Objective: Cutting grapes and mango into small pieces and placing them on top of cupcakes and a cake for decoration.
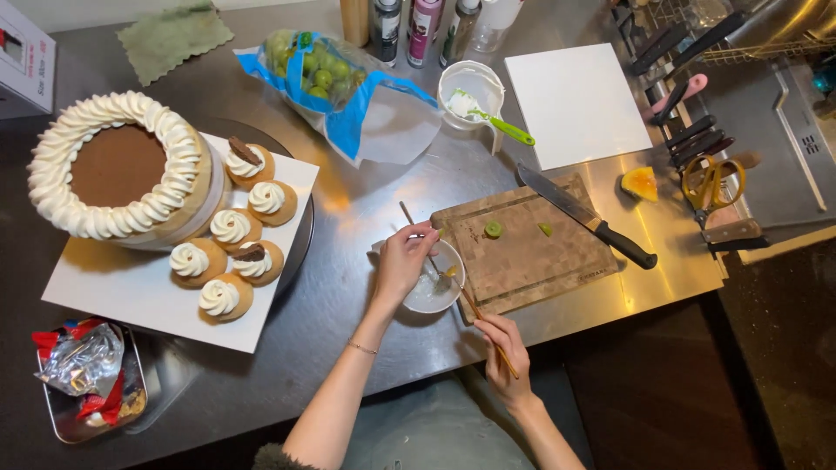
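A stainless steel counter (pixel 366 218) is seen from a single head-worn camera, pointed almost straight down from well above the work surface. The counter is framed at an angle, so that its near edge runs slantwise up to the right. The wearer's left hand (pixel 402 261) and right hand (pixel 503 348) are taken in at lower centre, entering from the bottom edge. A frosted cake (pixel 117 170) is caught at far left and a knife rack (pixel 697 130) at upper right. No second view is provided.
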